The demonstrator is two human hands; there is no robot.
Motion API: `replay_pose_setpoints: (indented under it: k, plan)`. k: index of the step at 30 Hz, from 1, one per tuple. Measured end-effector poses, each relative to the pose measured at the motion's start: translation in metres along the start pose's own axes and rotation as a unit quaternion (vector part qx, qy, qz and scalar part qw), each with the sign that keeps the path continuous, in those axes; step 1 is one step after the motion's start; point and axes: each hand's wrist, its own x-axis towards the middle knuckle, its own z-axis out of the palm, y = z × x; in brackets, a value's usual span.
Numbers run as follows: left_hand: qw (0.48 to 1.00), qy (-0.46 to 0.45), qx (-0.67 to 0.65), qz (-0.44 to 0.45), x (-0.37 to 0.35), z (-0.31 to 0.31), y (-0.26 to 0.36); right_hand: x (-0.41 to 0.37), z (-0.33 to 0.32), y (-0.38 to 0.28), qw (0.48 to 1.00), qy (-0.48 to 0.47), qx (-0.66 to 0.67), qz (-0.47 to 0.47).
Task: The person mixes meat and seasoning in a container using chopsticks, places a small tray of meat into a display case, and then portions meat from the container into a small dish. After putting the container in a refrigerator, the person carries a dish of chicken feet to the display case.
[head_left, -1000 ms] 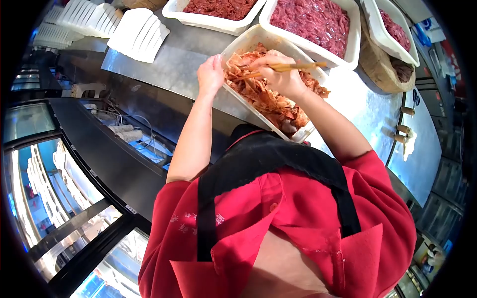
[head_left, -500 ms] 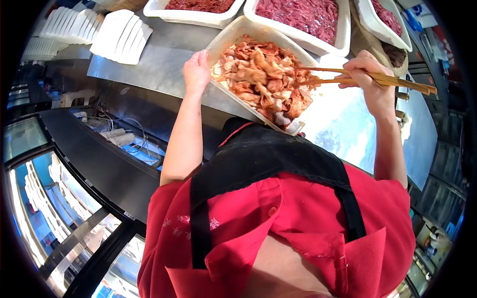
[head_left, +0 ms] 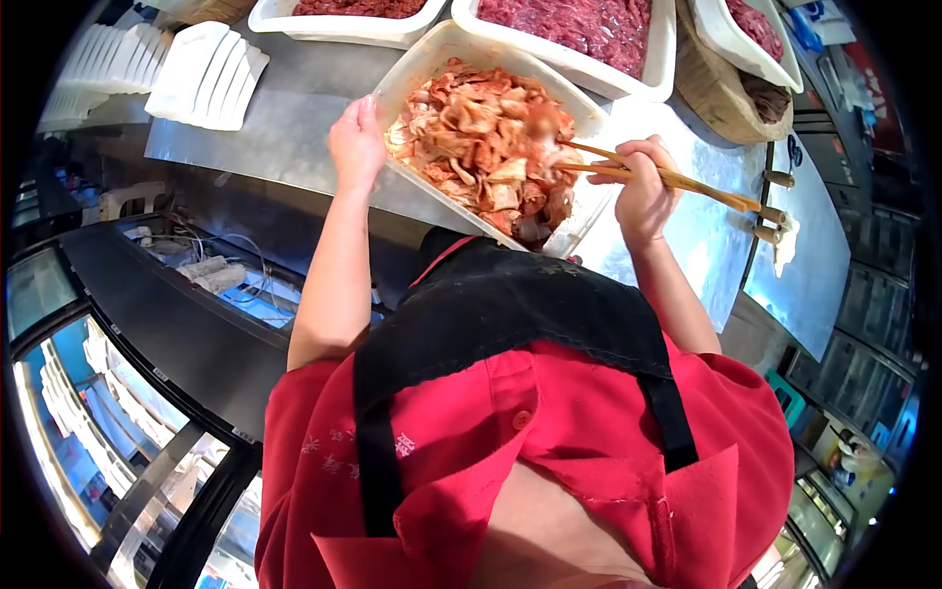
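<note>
A white plastic tub (head_left: 543,71) of sliced, reddish seasoned meat (head_left: 481,133) stands tilted across the view in front of my body. At its left rim, my left hand (head_left: 355,147) is closed on the edge, with the fingertips partly hidden. My right hand (head_left: 646,196) grips a pair of long wooden chopsticks (head_left: 724,195) over the tub's right side. Their tips reach into the meat, where a few pieces are smeared by motion.
Behind stand white tubs of red meat: one at left (head_left: 339,31), one in the middle (head_left: 655,79), another at right (head_left: 793,59). Stacked white trays (head_left: 208,77) sit on the metal counter (head_left: 285,137) at left. Wooden handles (head_left: 778,179) show at the right.
My right hand has come left and lower with the chopsticks, whose tips are deeper over the meat. Pieces in the tub have shifted. My left hand keeps its hold on the rim.
</note>
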Motion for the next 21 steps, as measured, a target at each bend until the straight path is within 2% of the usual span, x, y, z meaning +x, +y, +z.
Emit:
replay_pose_setpoints:
  k: [3,6,8,10,12,14,16,18,21]
  plan:
    - [0.999,0.008,0.015,0.028,0.003,0.001,-0.001,0.004,0.025,-0.014,0.999,-0.016,0.018,-0.04]
    - [0.999,0.013,0.03,0.025,-0.001,-0.004,0.006,0.014,0.043,-0.021,0.98,-0.056,-0.08,-0.174]
    - [0.999,0.016,0.022,0.022,-0.004,-0.004,0.006,0.025,0.058,-0.013,0.967,-0.051,-0.088,-0.234]
    - [0.999,0.012,0.027,0.028,-0.006,-0.004,0.003,0.032,0.07,-0.011,0.973,-0.076,-0.059,-0.209]
    - [0.999,0.007,0.032,0.033,-0.007,-0.005,0.004,0.051,0.082,-0.007,0.913,-0.093,-0.113,-0.38]
    - [0.999,0.003,0.044,0.028,-0.007,-0.007,0.011,0.055,0.085,-0.001,0.933,-0.175,-0.114,-0.293]
    - [0.998,0.005,0.039,0.043,-0.005,-0.004,0.0,0.054,0.073,0.006,0.939,-0.198,-0.073,-0.271]
    - [0.998,0.008,0.034,0.058,-0.003,-0.005,-0.005,0.048,0.036,-0.006,0.938,-0.309,-0.087,-0.131]
    - [0.998,0.002,0.047,0.036,-0.001,-0.007,0.003,0.045,-0.003,-0.029,0.94,-0.327,-0.091,-0.028]
